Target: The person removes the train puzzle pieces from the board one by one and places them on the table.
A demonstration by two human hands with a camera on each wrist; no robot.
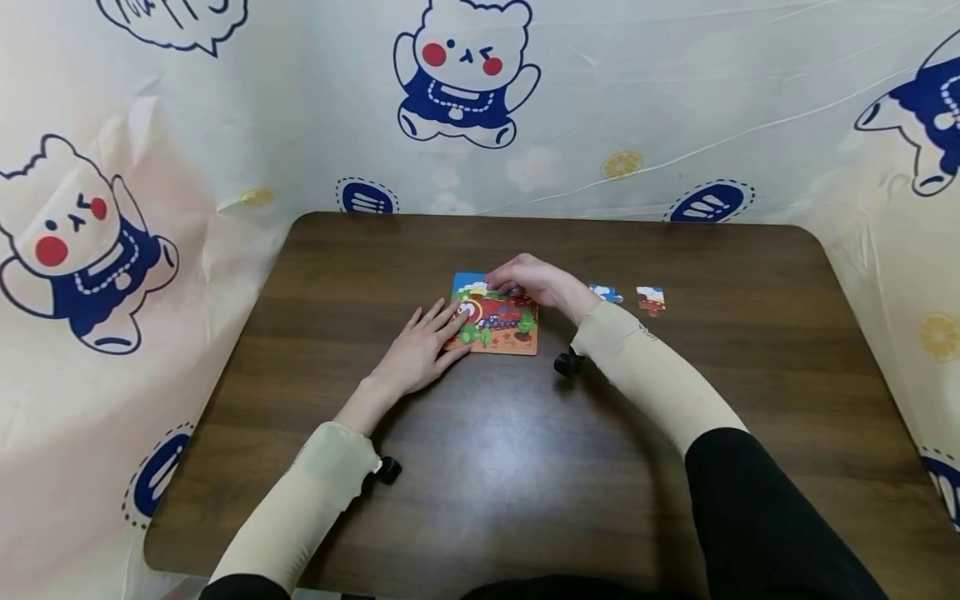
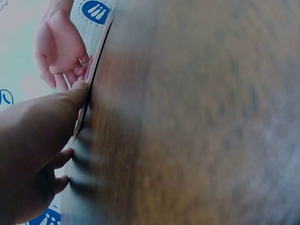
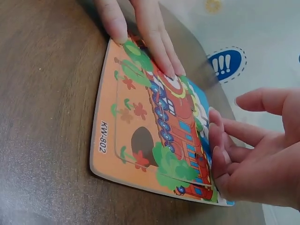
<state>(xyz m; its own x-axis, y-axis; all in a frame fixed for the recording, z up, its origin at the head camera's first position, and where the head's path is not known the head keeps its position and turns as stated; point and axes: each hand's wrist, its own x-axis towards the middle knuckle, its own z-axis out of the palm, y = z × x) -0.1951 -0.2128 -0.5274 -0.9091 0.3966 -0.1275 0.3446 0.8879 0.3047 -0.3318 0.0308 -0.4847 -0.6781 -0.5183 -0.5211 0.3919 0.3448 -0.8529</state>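
Note:
A small jigsaw puzzle board (image 1: 510, 343) with a red train picture and an orange border lies on the table. My left hand (image 1: 422, 350) rests over its left edge, fingers spread and fairly straight. Over the upper part of the board, my right hand (image 1: 536, 282) touches the picture with loosely bent fingertips. In the right wrist view one digit of the right hand (image 3: 262, 154) stands apart from the others, and I see nothing pinched. Part of the board's top is hidden under this hand. Loose puzzle pieces lie to the right: one blue-and-white (image 1: 606, 293), another blue, white and red (image 1: 651, 300).
The brown wooden table (image 1: 480, 492) has rounded corners. A pale curtain (image 1: 300, 108) printed with cartoon bears stands behind and beside it. A small black device (image 1: 568, 363) is on the right wrist, and a similar black device (image 1: 388, 470) on the left.

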